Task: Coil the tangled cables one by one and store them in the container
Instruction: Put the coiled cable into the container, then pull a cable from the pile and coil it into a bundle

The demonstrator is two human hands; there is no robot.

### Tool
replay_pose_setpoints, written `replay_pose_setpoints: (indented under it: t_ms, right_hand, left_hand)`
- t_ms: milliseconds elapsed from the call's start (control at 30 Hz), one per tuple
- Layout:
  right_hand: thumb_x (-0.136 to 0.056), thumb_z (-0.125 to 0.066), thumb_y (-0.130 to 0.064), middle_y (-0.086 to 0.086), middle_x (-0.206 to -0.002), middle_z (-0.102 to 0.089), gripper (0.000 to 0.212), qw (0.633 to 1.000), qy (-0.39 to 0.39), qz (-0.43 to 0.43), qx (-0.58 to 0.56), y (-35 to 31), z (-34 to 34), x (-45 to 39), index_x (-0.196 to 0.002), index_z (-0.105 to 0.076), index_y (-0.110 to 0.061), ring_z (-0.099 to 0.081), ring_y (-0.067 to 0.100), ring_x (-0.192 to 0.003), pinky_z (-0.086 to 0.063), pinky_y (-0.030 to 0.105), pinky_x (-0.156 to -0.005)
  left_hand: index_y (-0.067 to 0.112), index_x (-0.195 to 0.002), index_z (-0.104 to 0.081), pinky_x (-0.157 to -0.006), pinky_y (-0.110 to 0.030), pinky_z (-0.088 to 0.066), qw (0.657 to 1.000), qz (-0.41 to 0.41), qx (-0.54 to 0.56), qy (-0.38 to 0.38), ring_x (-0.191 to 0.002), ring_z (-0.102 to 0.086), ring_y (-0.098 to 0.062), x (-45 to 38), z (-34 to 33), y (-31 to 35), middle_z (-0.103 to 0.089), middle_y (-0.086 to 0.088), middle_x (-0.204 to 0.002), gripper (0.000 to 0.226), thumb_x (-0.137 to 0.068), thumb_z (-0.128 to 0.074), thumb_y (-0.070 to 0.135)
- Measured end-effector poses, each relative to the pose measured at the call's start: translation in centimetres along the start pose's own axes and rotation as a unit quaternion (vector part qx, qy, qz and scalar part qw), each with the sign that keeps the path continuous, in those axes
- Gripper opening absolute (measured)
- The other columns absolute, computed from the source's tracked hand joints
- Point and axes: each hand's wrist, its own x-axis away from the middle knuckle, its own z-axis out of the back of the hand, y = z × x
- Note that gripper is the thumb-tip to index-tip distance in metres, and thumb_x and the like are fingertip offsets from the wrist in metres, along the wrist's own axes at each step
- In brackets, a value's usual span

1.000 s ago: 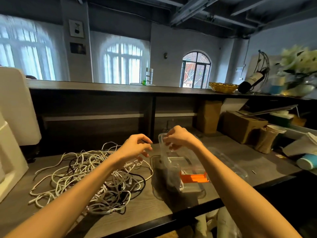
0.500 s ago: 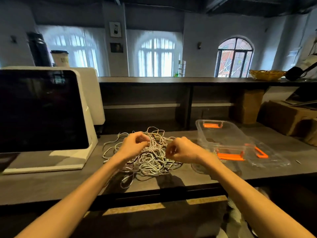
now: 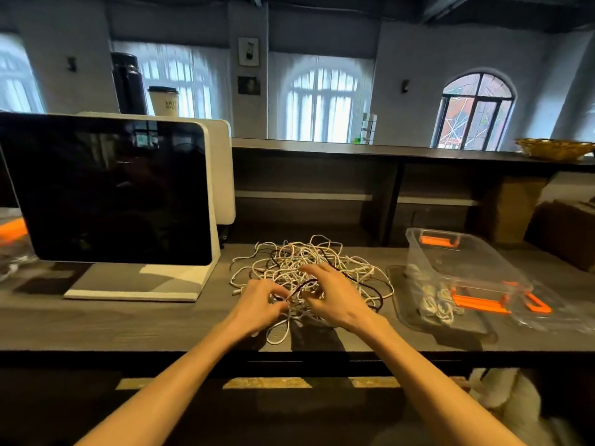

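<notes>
Head view, and both hands are down in the tangle of cables [image 3: 309, 272], which sits mid-counter, nearer the front edge than the back. The left hand [image 3: 260, 305] pinches a strand at the near side of the pile, fingertips curled together on what looks like a dark cable. The right hand [image 3: 335, 300] lies across the heap with fingers loosely spread, touching the white loops rather than gripping any of them. My read: this is the picking-out step, one cable being singled out before any coiling starts. The next move calls for drawing that strand free without dragging the whole knot along, so the right hand probably needs to pin the pile down.

Over to the container [image 3: 463, 268], clear plastic with orange latches, toward the right end of the counter: it appears tilted, resting partly on a flat clear lid or tray. A few pale coiled cables [image 3: 434, 300] lie at its near side; whether they're inside the tub or on the tray, I can't tell. Most of the job looks undone.
</notes>
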Motion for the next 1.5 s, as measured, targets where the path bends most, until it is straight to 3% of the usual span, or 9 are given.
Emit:
replay_pose_setpoints:
  t_ms: [233, 400, 533, 733, 933, 1100, 1267, 1400, 1500]
  right_hand:
    - [-0.094, -0.073, -0.025, -0.006, -0.099, -0.072, 0.013, 0.993, 0.094, 0.069, 0.01, -0.4, 1.7, -2.3, -0.106, -0.076, -0.021, -0.066, 0.008, -0.087, -0.06, 0.038, -0.08]
    - [-0.094, -0.074, -0.027, -0.001, -0.087, -0.078, 0.015, 0.982, 0.17, 0.063, -0.055, -1.9, 5.6, -4.2, -0.099, -0.081, -0.015, -0.071, 0.007, -0.079, -0.059, 0.029, -0.074]
    - [-0.093, -0.075, -0.027, 0.004, -0.087, -0.078, 0.018, 0.965, 0.24, 0.04, -0.098, -2.8, 8.5, -5.3, -0.101, -0.081, -0.012, -0.072, 0.009, -0.078, -0.062, 0.032, -0.074]
    - [-0.094, -0.074, -0.025, 0.001, -0.083, -0.077, 0.018, 0.947, 0.282, 0.015, -0.153, -2.2, 12.1, -5.6, -0.104, -0.08, -0.012, -0.075, 0.008, -0.071, -0.064, 0.029, -0.071]
    - [-0.095, -0.073, -0.024, 0.003, -0.082, -0.075, 0.02, 0.937, 0.302, -0.031, -0.174, -1.7, 14.1, -5.2, -0.105, -0.079, -0.008, -0.075, 0.009, -0.07, -0.064, 0.028, -0.07]
    - [-0.088, -0.073, -0.014, 0.008, -0.129, -0.065, 0.044, 0.982, 0.184, -0.031, -0.021, -2.1, 13.9, -3.4, -0.131, -0.067, -0.016, -0.064, 0.021, -0.112, -0.055, 0.038, -0.098]
    - [-0.077, -0.053, -0.055, -0.003, -0.162, -0.028, 0.084, 0.962, 0.191, 0.17, 0.093, -6.0, 12.7, -0.3, -0.156, -0.037, -0.03, -0.023, 0.015, -0.148, -0.019, 0.038, -0.119]
    - [-0.091, -0.053, -0.062, -0.006, -0.164, -0.027, 0.067, 0.948, 0.197, 0.213, 0.131, -7.3, 13.1, 0.7, -0.153, -0.041, -0.039, -0.015, 0.013, -0.154, -0.007, 0.037, -0.123]
    - [-0.099, -0.043, -0.063, -0.007, -0.134, -0.061, 0.045, 0.946, 0.175, 0.187, 0.199, -6.7, 13.3, 0.5, -0.115, -0.072, -0.032, -0.04, 0.012, -0.14, -0.016, 0.041, -0.121]
  left_hand:
    - [0.021, -0.093, -0.078, -0.077, -0.025, -0.058, 0.979, -0.035, 0.193, 0.049, -0.082, -0.071, -0.009, -1.9, 2.1, 1.3, -0.076, 0.005, -0.084, 0.012, -0.092, -0.071, 0.011]
    - [0.011, -0.097, -0.074, -0.074, -0.022, -0.053, 0.96, -0.071, 0.263, 0.059, -0.079, -0.07, -0.015, -3.4, 4.3, 2.6, -0.072, -0.002, -0.08, 0.013, -0.099, -0.064, 0.018]
    - [0.004, -0.09, -0.069, -0.084, -0.033, -0.053, 0.935, -0.061, 0.349, -0.009, -0.071, -0.067, -0.02, -4.7, 6.9, 4.5, -0.062, -0.006, -0.069, 0.025, -0.101, -0.06, 0.024]
    - [0.015, -0.073, -0.066, -0.049, -0.02, -0.035, 0.948, -0.034, 0.303, -0.086, -0.051, -0.042, -0.01, -4.7, 10.0, 5.8, -0.047, -0.001, -0.059, 0.044, -0.095, -0.057, 0.051]
    - [0.008, -0.098, -0.062, -0.042, -0.015, -0.026, 0.905, 0.004, 0.363, -0.22, -0.048, -0.032, -0.005, -2.6, 11.0, 6.9, -0.04, 0.004, -0.062, 0.021, -0.104, -0.053, 0.026]
    - [0.006, -0.109, -0.061, -0.039, -0.016, -0.019, 0.868, 0.054, 0.463, -0.17, -0.044, -0.028, -0.004, -1.3, 11.2, 7.9, -0.033, 0.003, -0.062, 0.021, -0.107, -0.045, 0.019]
    - [0.003, -0.107, -0.072, -0.035, -0.014, -0.024, 0.911, 0.089, 0.394, -0.087, -0.04, -0.035, -0.004, -0.9, 11.3, 9.5, -0.051, 0.001, -0.057, 0.026, -0.104, -0.046, 0.006]
    - [0.004, -0.099, -0.073, -0.044, -0.016, -0.029, 0.928, 0.113, 0.351, -0.056, -0.048, -0.044, -0.005, 0.1, 11.5, 10.4, -0.059, 0.0, -0.062, 0.021, -0.1, -0.054, 0.013]
    - [0.005, -0.093, -0.068, -0.05, -0.018, -0.032, 0.884, 0.122, 0.443, -0.086, -0.062, -0.048, -0.007, 1.2, 12.2, 10.8, -0.061, -0.002, -0.073, 0.015, -0.091, -0.062, 0.018]
